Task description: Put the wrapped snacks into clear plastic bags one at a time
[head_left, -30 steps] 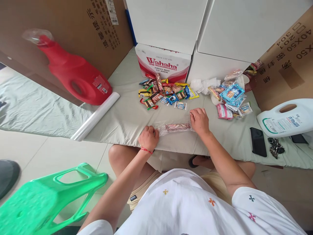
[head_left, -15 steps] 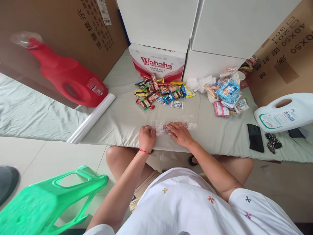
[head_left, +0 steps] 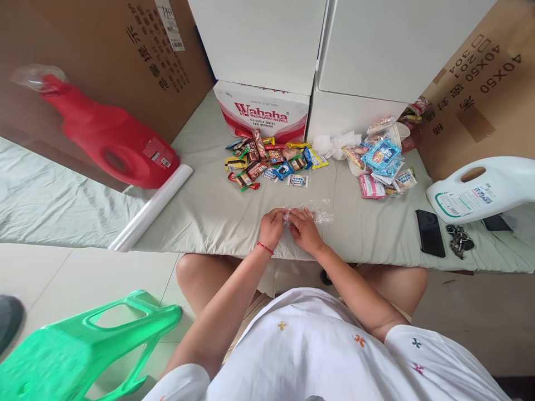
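Observation:
A crinkled piece of clear plastic wrap (head_left: pixel 324 216) lies near the front edge of the cloth-covered surface. My left hand (head_left: pixel 272 227), with a red string on its wrist, is closed and pinches the left end of the wrap. Right beside it, my right hand (head_left: pixel 307 233) is over the middle of the wrap, its fingers bent onto it close to the left fingertips. Something brownish inside the wrap is mostly hidden under the right hand. Beyond both hands lies a pile of small wrapped snacks (head_left: pixel 273 157), with one white-and-blue packet (head_left: pixel 297 180) at its near side.
A clear film roll (head_left: pixel 152 206) and a red jug (head_left: pixel 112 139) lie at left. More packets (head_left: pixel 382 159), a white detergent bottle (head_left: pixel 480 189), a black phone (head_left: pixel 430 233) and keys (head_left: pixel 460 239) are at right. Behind stands a Wahaha box (head_left: pixel 263 111); a green stool (head_left: pixel 62 351) is below left.
My left hand has moved right along the wrap, up against my right hand. The right fingers, flatter and more spread before, are now more bent. The view has shifted slightly.

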`<action>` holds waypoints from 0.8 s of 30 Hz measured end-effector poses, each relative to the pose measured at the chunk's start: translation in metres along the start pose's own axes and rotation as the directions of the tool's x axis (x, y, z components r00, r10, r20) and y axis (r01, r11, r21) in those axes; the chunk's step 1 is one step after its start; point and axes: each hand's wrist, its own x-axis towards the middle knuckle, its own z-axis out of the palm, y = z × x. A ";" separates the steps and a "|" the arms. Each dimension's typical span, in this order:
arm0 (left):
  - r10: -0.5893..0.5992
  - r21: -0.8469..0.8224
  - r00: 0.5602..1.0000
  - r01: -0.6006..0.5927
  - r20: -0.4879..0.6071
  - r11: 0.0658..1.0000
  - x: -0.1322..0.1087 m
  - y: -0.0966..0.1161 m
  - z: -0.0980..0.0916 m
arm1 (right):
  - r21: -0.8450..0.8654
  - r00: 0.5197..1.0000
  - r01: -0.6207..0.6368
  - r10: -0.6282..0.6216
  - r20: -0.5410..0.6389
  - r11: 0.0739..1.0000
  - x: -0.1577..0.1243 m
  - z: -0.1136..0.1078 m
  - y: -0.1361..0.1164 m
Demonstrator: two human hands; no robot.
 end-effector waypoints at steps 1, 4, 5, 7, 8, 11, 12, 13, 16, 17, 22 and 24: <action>0.042 0.067 0.999 -0.044 0.025 0.997 0.001 -0.001 -0.001 | 0.040 1.000 -0.002 0.003 -0.026 0.999 -0.001 -0.002 0.000; 0.145 0.288 0.980 -0.179 0.134 0.941 -0.001 0.000 -0.005 | 0.160 0.992 -0.024 0.043 -0.115 0.987 -0.003 -0.010 0.003; 0.160 0.370 0.973 -0.213 0.168 0.904 -0.002 0.001 -0.006 | 0.180 0.988 -0.036 0.062 -0.140 0.983 -0.003 -0.013 0.005; 0.160 0.522 0.964 -0.251 0.215 0.815 -0.006 0.005 -0.005 | 0.170 0.976 -0.064 0.097 -0.193 0.983 -0.005 -0.019 0.012; 0.153 0.581 0.962 -0.260 0.228 0.771 -0.007 0.007 -0.004 | 0.138 0.966 -0.086 0.116 -0.230 0.987 -0.006 -0.022 0.018; 0.135 0.678 0.956 -0.279 0.259 0.680 -0.009 0.013 -0.002 | -0.020 0.909 -0.219 0.196 -0.368 0.976 -0.015 -0.033 0.040; 0.129 0.694 0.955 -0.283 0.267 0.662 -0.009 0.015 -0.001 | -0.075 0.879 -0.290 0.234 -0.415 0.954 -0.019 -0.037 0.048; 0.124 0.707 0.955 -0.285 0.271 0.648 -0.008 0.017 -0.001 | -0.122 0.847 -0.364 0.274 -0.456 0.923 -0.024 -0.041 0.055; 0.103 0.732 0.954 -0.283 0.282 0.620 -0.006 0.020 -0.001 | -0.200 0.756 -0.546 0.376 -0.536 0.814 -0.036 -0.052 0.069; 0.099 0.735 0.954 -0.283 0.285 0.615 -0.006 0.020 -0.001 | -0.206 0.735 -0.582 0.400 -0.548 0.787 -0.038 -0.054 0.071; 0.093 0.747 0.956 -0.276 0.277 0.605 -0.008 0.022 0.001 | -0.163 0.732 -0.618 0.486 -0.477 0.769 -0.028 -0.052 0.066; 0.072 0.760 0.959 -0.261 0.273 0.595 -0.011 0.023 0.002 | -0.112 0.757 -0.592 0.502 -0.417 0.798 -0.019 -0.049 0.065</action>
